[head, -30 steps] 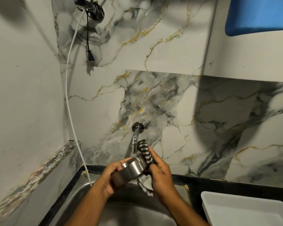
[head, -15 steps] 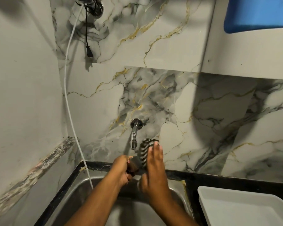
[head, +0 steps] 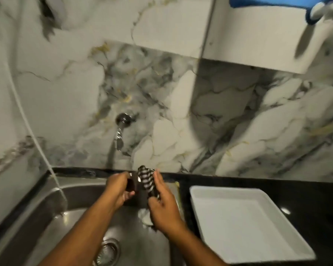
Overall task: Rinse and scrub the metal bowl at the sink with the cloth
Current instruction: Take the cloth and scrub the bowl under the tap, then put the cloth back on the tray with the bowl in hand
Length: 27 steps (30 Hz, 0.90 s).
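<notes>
Over the steel sink (head: 46, 217), my left hand (head: 117, 191) grips the small metal bowl (head: 132, 184), which is mostly hidden between my hands. My right hand (head: 164, 206) presses a black-and-white striped cloth (head: 147, 181) against the bowl's right side. The cloth's loose end hangs below my right palm. The wall tap (head: 120, 131) is above and slightly left of the bowl. The frame is blurred, so I cannot tell whether water runs.
A white rectangular tray (head: 244, 223) sits on the black counter (head: 229, 181) right of the sink. The sink drain (head: 107, 252) lies below my forearms. A white hose (head: 37, 150) runs down the left wall into the sink. A blue object (head: 277, 1) rests on the upper shelf.
The view has tilted down and right, showing the sink drain and more tray. My hands with bowl and cloth have dropped from beside the tap to lower over the sink.
</notes>
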### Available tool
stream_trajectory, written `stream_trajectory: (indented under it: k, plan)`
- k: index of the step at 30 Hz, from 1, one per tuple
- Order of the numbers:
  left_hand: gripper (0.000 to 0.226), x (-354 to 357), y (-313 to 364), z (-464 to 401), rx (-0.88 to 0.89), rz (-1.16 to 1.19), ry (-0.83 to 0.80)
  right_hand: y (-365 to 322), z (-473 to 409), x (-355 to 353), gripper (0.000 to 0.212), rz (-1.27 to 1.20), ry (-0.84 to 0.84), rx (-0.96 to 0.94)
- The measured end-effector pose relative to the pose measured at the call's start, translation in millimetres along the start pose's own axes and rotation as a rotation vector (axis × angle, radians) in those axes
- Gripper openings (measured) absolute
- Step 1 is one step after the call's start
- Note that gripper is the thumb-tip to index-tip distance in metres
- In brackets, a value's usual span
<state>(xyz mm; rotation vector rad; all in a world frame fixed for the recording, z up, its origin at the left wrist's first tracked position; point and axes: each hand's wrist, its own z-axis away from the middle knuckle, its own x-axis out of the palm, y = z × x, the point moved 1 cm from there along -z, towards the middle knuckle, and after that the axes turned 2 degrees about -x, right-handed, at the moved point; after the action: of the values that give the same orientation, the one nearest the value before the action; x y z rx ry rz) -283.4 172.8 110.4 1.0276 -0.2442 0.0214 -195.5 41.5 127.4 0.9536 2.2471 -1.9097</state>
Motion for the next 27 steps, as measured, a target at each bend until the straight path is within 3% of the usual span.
stream_trajectory:
  k: [3, 5, 7, 12, 17, 23, 27]
  plan:
    - [0.011, 21, -37, 8, -0.087, 0.009, -0.013, 35, 21, -48, 0.049, -0.48, 0.148, 0.307]
    - [0.014, 35, -58, 14, -0.142, 0.022, -0.002, 59, 34, -95, 0.036, -0.714, 0.218, 0.372]
    - [0.013, 50, -75, 20, -0.154, 0.028, 0.004, 82, 48, -147, 0.029, -0.782, 0.27, 0.383]
    - [0.011, 109, -105, 45, -0.08, 0.02, 0.069, 170, 54, -279, 0.049, -0.173, 0.325, 0.39]
    - [0.014, 179, -133, 76, -0.023, -0.021, 0.131, 253, 29, -362, 0.055, 0.131, 0.155, 0.391]
    - [0.02, 233, -156, 107, 0.027, -0.142, 0.193, 339, 22, -349, 0.069, 0.707, -0.362, 0.27]
    - [0.02, 246, -172, 117, 0.045, -0.188, 0.211, 372, 28, -328, 0.096, 0.896, -0.383, 0.193]
